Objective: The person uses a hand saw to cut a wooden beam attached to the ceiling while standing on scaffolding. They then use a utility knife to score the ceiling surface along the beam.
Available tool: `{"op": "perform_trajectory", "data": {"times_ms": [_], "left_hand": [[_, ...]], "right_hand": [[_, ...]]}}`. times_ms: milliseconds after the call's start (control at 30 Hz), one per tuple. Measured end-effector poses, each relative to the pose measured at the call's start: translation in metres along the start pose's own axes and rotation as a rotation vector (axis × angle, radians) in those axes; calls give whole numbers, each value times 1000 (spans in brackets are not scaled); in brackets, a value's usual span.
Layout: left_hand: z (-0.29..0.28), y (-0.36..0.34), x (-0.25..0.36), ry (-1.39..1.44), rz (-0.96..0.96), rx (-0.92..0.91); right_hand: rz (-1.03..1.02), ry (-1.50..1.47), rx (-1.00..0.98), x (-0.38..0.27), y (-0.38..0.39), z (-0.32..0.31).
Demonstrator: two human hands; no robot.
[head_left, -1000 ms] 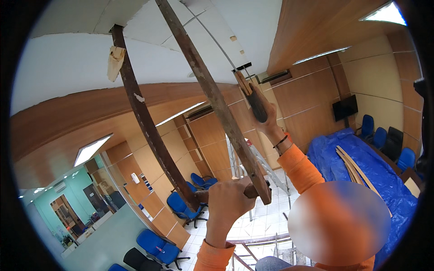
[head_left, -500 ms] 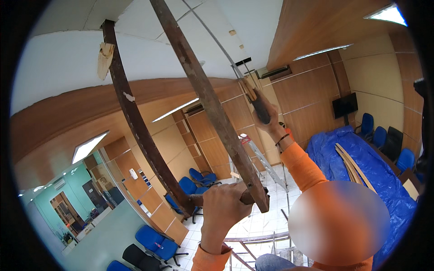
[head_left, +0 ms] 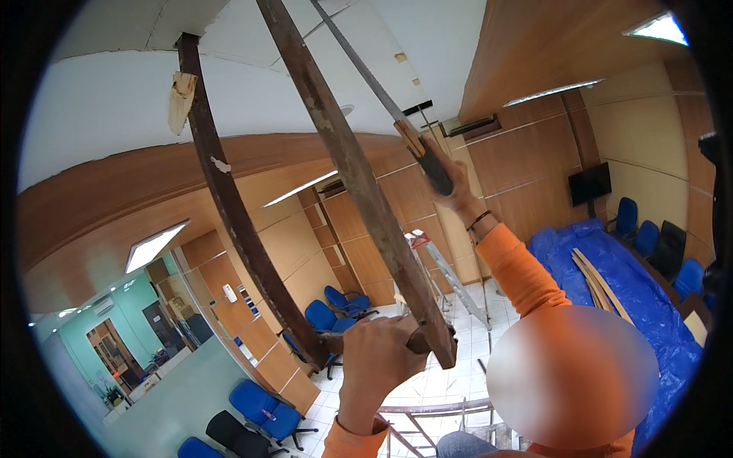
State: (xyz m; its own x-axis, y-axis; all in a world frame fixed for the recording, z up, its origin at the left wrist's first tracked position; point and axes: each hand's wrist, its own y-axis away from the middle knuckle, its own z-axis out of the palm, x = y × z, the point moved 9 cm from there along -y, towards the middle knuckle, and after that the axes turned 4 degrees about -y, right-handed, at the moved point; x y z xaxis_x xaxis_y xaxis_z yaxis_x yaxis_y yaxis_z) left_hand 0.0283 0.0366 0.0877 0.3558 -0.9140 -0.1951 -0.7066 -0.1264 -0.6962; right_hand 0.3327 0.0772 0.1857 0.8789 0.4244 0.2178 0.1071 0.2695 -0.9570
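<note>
Two long brown, worn beams hang down from the ceiling, the left beam (head_left: 229, 206) and the nearer right beam (head_left: 355, 175). A short crosspiece (head_left: 330, 342) joins their lower ends, and my left hand (head_left: 382, 357) is closed around it. Raised at centre right, my right hand (head_left: 456, 187) grips a handsaw (head_left: 360, 67) by its dark handle. Its long grey blade points up and left toward the ceiling, to the right of the near beam; whether it touches anything there is out of sight. A splintered wood piece (head_left: 182, 101) sticks to the left beam.
Below stands a stepladder (head_left: 450, 267) on white floor tiles. A blue tarpaulin (head_left: 557, 263) with wood strips (head_left: 597, 278) on it covers a surface at right. Blue chairs (head_left: 267, 408) stand lower left. A metal frame (head_left: 435, 408) lies directly beneath me.
My right hand and the saw have risen slightly, and the blade is turned to show more of its flat side. My left hand keeps its hold on the crosspiece.
</note>
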Motion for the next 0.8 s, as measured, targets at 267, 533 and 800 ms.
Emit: {"op": "perform_trajectory", "data": {"times_ms": [267, 533, 800], "left_hand": [[2, 3, 2, 75, 21, 37], [-1, 3, 2, 24, 17, 21], [1, 1, 0, 104, 15, 59]], "right_hand": [[-154, -22, 139, -37, -9, -16], [-9, 15, 77, -14, 2, -11], [131, 95, 128, -31, 39, -31]]}}
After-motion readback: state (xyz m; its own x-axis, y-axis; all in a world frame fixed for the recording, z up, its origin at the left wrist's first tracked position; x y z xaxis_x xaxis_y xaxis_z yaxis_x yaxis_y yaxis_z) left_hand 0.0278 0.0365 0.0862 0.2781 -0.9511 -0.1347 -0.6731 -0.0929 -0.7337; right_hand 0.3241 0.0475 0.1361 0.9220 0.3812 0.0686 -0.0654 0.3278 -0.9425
